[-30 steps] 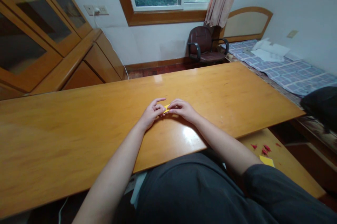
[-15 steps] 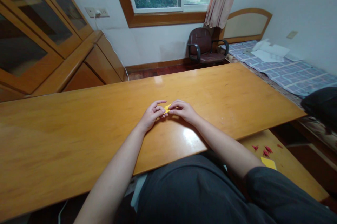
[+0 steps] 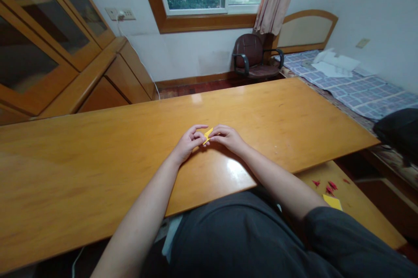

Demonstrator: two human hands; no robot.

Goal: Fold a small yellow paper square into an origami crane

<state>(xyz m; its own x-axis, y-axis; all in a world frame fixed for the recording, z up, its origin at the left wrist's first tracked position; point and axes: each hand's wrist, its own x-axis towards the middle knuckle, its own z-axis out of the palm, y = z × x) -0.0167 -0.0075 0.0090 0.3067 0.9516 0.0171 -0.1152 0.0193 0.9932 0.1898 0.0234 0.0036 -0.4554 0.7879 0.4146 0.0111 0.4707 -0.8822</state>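
Note:
A small folded piece of yellow paper [image 3: 207,134] sits between my two hands near the middle of the long wooden table [image 3: 98,156]. My left hand [image 3: 188,142] pinches its left side with curled fingers. From the right, my right hand [image 3: 227,137] pinches the other side, fingers closed on it. Most of the paper is hidden by the fingertips; one pointed corner sticks up between the hands.
A lower wooden bench [image 3: 355,202] at the right carries a yellow paper square [image 3: 332,202] and several small red folded pieces [image 3: 328,185]. A dark office chair [image 3: 254,55] stands beyond the table, a bed [image 3: 359,86] at the right, wooden cabinets [image 3: 58,51] at the left.
My hands stayed in place on the table. The fingers shifted slightly on the yellow paper, and its pointed corner now stands up a little more between them.

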